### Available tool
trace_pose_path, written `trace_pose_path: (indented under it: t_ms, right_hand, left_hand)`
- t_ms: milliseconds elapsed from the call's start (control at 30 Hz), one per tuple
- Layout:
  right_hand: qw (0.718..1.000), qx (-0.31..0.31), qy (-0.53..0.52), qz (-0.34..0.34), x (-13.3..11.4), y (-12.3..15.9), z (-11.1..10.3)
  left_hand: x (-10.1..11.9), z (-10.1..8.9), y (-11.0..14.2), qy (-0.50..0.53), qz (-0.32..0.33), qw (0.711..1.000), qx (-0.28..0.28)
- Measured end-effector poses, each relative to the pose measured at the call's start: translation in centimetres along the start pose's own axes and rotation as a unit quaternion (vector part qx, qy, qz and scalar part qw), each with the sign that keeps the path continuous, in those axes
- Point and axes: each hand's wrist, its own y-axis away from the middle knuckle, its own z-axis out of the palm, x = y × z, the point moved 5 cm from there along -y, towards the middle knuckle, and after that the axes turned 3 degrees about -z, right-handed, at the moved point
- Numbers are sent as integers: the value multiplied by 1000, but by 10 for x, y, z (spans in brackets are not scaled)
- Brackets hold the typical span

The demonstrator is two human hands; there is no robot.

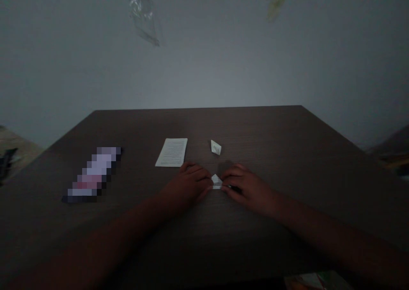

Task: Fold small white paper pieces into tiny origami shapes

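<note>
A small folded white paper piece (pixel 217 181) lies on the dark wooden table (pixel 287 153) between my two hands. My left hand (pixel 188 184) presses its fingertips on the paper's left edge, fingers curled. From the right, my right hand (pixel 246 187) pinches the same paper with closed fingers. Just beyond them sits a finished small folded paper shape (pixel 216 147). A flat printed white sheet (pixel 172 152) lies to the left of that shape, close to my left hand.
A blurred-out rectangular object (pixel 93 175) lies on the table's left part. Behind the table stands a plain grey wall (pixel 204 59), with clear plastic (pixel 145 19) hanging at the top. Cluttered things show at both far edges of the view.
</note>
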Motion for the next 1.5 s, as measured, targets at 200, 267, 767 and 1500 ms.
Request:
trace_pose_path:
  t_ms: [200, 267, 767, 1500]
  right_hand:
    - [999, 28, -5, 34, 2, 1, -2]
    - [998, 38, 2, 46, 3, 2, -3]
    - [990, 116, 79, 2, -18, 1, -9]
    - [991, -68, 115, -13, -31, 6, 17]
  left_hand:
    - [1, 3, -1, -14, -13, 1000, -10]
    - [1, 3, -2, -14, -16, 1000, -15]
    - [0, -2, -10, 80, -92, 992, -21]
    - [-26, 0, -7, 252, -106, 962, -1]
